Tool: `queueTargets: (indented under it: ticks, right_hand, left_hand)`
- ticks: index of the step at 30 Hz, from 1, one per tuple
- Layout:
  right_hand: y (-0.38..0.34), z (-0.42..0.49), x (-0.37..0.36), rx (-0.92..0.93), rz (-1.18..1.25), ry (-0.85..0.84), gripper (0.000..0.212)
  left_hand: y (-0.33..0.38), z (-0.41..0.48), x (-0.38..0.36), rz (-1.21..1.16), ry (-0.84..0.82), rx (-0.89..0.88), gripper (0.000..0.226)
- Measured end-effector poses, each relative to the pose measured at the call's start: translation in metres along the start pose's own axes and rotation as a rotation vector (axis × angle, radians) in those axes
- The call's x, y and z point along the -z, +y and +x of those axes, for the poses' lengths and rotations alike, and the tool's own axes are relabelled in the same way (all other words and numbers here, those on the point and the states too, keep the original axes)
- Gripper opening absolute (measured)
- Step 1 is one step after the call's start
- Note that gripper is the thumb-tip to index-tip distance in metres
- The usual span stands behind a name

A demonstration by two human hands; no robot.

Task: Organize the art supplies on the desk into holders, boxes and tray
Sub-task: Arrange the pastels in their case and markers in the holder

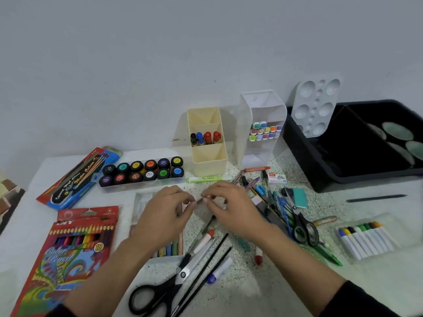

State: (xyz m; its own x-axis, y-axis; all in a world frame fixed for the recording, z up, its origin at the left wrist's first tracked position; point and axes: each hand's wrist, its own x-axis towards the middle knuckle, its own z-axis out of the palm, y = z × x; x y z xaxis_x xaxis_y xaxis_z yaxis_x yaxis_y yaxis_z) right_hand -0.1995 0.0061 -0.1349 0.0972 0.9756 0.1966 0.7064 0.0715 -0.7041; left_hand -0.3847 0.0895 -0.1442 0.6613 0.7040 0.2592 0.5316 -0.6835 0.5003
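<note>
While I look down at the desk (263, 284), my left hand (167, 211) and my right hand (231, 209) meet in the middle, a little above its speckled top. Each hand pinches one end of a small brown stick (201, 200) between thumb and fingertips. The stick lies flat. Its long way runs from left to right, one end toward each hand. It is too blurry for me to tell what kind of stick it is. It sits just right of the pastel box (170, 249), which lies partly under my left hand.

By my left arm is a red pencil box (68, 248). It says "Color Pencil" and "18". Behind it, a long brush pack (77, 177) says "Water Color". Next to that is a clear box of paint jars (142, 171); their labels are too small to read.

At the back, a cream holder (207, 143) has four markers standing up in it. A white holder (263, 129) beside it is filled with markers too. On the far right is a black tray (343, 170), and a white palette (317, 108) leans in it.
</note>
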Motion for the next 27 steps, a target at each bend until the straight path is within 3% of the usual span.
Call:
queueTargets:
  ticks: [3, 8, 13, 20, 23, 27]
  right_hand:
    - [0.013, -0.028, 0.037, -0.059, -0.004, 0.113, 0.016]
    - [0.055, -0.073, 0.099, -0.194, -0.212, 0.206, 0.009]
    - [0.097, -0.106, 0.14, -0.363, -0.373, 0.117, 0.017]
    - [0.121, -0.133, 0.16, -0.368, -0.453, -0.04, 0.041]
    - [0.129, -0.139, 0.159, -0.338, -0.421, -0.061, 0.031]
    - [0.138, -0.137, 0.158, -0.305, -0.383, -0.035, 0.012]
  left_hand:
    - [0.031, 0.015, -0.016, -0.092, -0.034, -0.097, 0.01]
    - [0.079, 0.036, -0.057, -0.124, -0.187, -0.304, 0.014]
    - [0.127, 0.054, -0.098, -0.046, -0.308, -0.405, 0.031]
    - [0.159, 0.062, -0.125, 0.196, -0.487, -0.436, 0.051]
    - [0.162, 0.057, -0.132, 0.221, -0.533, -0.432, 0.052]
    - [0.154, 0.053, -0.129, 0.192, -0.461, -0.425, 0.045]
